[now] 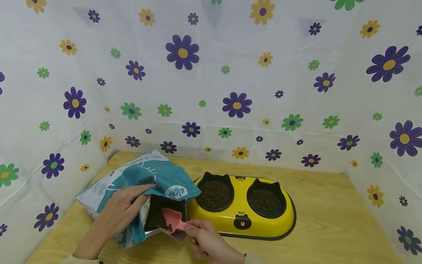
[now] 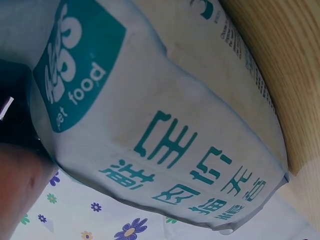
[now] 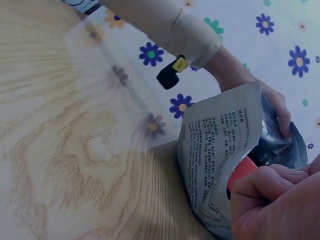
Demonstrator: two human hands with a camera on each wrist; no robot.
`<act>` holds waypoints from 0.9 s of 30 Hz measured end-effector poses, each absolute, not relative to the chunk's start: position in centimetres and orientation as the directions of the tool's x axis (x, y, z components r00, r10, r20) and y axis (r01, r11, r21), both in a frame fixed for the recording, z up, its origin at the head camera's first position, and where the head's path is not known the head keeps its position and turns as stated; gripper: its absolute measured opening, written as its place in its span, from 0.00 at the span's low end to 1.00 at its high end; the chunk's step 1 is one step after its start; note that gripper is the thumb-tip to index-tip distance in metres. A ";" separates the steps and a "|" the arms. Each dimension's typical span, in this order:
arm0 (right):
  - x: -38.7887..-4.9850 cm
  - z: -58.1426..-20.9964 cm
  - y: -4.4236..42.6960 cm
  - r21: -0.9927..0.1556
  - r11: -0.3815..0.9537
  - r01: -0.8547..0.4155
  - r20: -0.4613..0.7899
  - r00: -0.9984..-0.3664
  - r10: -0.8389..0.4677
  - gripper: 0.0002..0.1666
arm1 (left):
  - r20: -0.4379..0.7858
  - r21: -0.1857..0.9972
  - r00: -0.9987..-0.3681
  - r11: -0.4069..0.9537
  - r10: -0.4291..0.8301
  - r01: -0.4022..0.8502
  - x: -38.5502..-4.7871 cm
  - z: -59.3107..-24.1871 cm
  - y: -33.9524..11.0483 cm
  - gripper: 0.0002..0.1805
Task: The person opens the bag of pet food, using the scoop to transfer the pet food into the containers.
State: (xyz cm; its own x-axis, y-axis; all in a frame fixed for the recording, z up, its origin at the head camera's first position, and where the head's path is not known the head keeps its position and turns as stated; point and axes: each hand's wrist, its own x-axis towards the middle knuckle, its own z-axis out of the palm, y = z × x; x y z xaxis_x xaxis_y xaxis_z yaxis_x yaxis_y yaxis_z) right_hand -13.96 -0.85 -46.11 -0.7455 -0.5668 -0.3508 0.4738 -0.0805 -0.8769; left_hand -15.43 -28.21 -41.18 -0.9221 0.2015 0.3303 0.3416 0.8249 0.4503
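A teal and white pet food bag lies on its side at the left of the table, its mouth facing the front right. My left hand grips the upper edge of the mouth, and the right wrist view shows that hand at the opening. With my right hand I pinch the handle of a pink scoop, whose bowl is inside the mouth among brown kibble. The bag's printed side fills the left wrist view.
Right of the bag stands a yellow double feeder with two black cat-eared bowls. Kibble lies in the left bowl and in the right bowl. A flower-patterned white cloth hangs behind and beside the wooden table.
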 end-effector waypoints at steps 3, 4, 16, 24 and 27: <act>-13.9 -46.0 -0.3 -0.848 -0.106 0.519 -0.370 -0.724 -0.582 0.12 | 0.329 0.449 -0.922 0.824 0.205 0.344 -15.4 -41.3 -28.2 0.19; -14.0 -45.9 -0.1 -0.840 -0.114 0.531 -0.374 -0.718 -0.588 0.11 | 0.328 0.448 -0.922 0.825 0.207 0.345 -15.3 -41.3 -28.2 0.19; -13.9 -45.7 2.3 -0.823 -0.164 0.543 -0.294 -0.656 -0.696 0.11 | 0.326 0.453 -0.922 0.822 0.208 0.346 -15.5 -41.2 -28.3 0.19; -13.9 -45.3 4.5 -0.811 -0.237 0.535 -0.213 -0.646 -0.733 0.13 | 0.325 0.449 -0.923 0.825 0.207 0.344 -15.5 -41.1 -28.3 0.19; -13.9 -45.3 5.6 -0.811 -0.271 0.518 -0.186 -0.668 -0.721 0.14 | 0.329 0.447 -0.920 0.824 0.212 0.349 -15.6 -41.2 -28.3 0.19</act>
